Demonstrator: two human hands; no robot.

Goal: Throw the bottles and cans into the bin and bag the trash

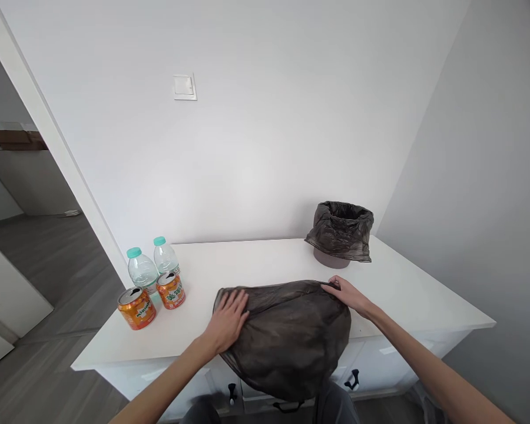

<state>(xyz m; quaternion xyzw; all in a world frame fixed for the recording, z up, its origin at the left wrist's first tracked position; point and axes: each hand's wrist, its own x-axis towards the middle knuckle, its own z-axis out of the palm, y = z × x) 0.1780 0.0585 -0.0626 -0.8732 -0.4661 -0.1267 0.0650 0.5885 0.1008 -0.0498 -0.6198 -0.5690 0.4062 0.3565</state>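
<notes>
A black plastic garbage bag (291, 341) lies over the front edge of the white countertop, its lower part hanging down before the drawers. My left hand (227, 321) rests on the bag's upper left part with fingers stretched out flat. At the bag's upper right corner, my right hand (344, 294) pinches the rim between thumb and fingers. Behind it, at the back right, stands a small bin (331, 259) lined with another black bag (342, 232), whose rim is folded down over the outside.
Two clear plastic bottles with teal caps, a nearer bottle (142, 271) and a farther bottle (165, 256), stand at the counter's left end. Before them are two opened orange soda cans, a left can (136, 309) and a right can (171, 291). The wall (265, 147) borders the countertop (238, 259).
</notes>
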